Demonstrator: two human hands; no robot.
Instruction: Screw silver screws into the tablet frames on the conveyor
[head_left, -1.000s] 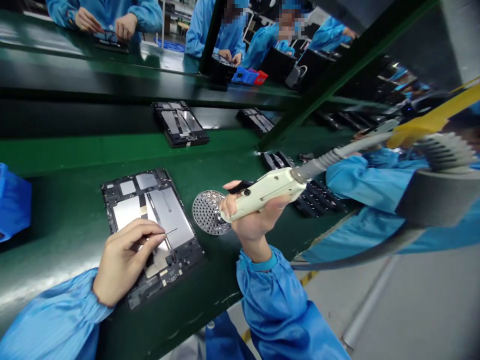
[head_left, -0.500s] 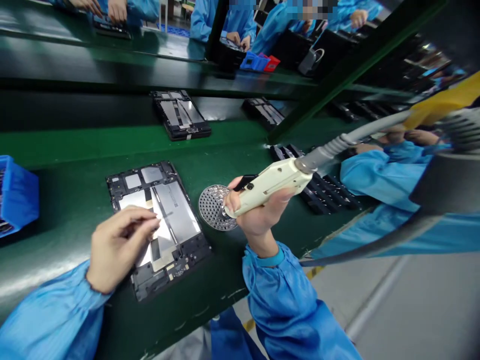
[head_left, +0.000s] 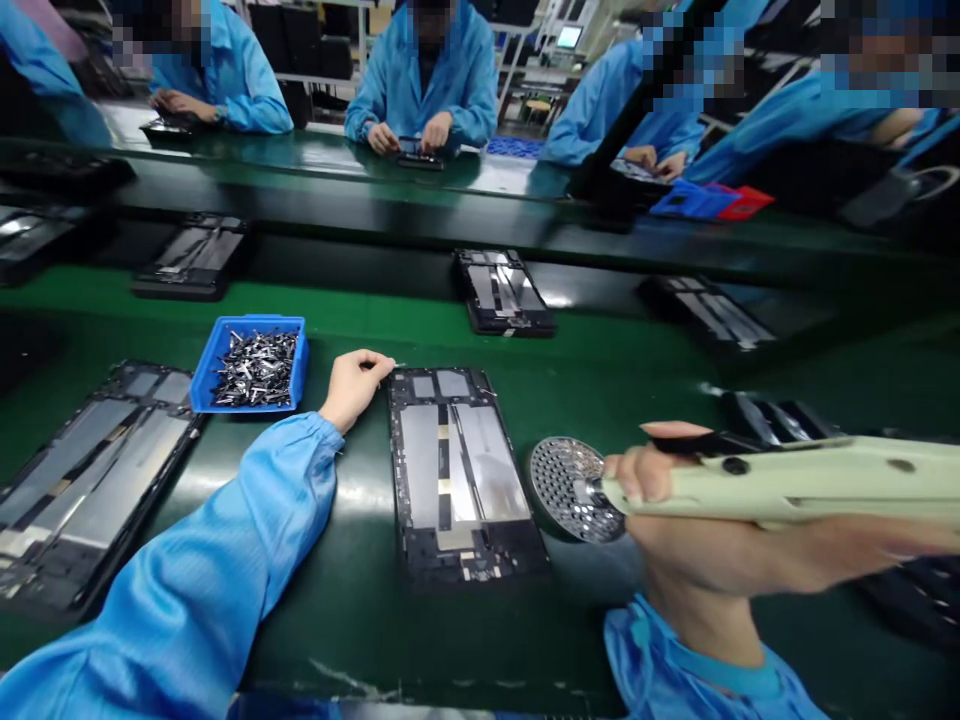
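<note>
My left hand pinches a small thin part between thumb and forefinger, at the upper left corner of an opened tablet. The tablet lies flat with its silver panels and ribbon cables bare. In my right hand is a pale electric screwdriver with a black lever, its front end over a round perforated metal dish. My fingers hide the tool's tip. Left of my left hand stands a blue bin of small black and silver parts.
Another opened tablet lies at left. Several more, including one tablet, sit along the far strip. Dark parts lie at right behind the screwdriver. Co-workers in blue sit opposite, one person's sleeves resting on the far bench.
The view has swung left, bringing the bin and second tablet into sight. My left hand has moved from over the tablet's middle to its upper left corner. My right hand still grips the screwdriver.
</note>
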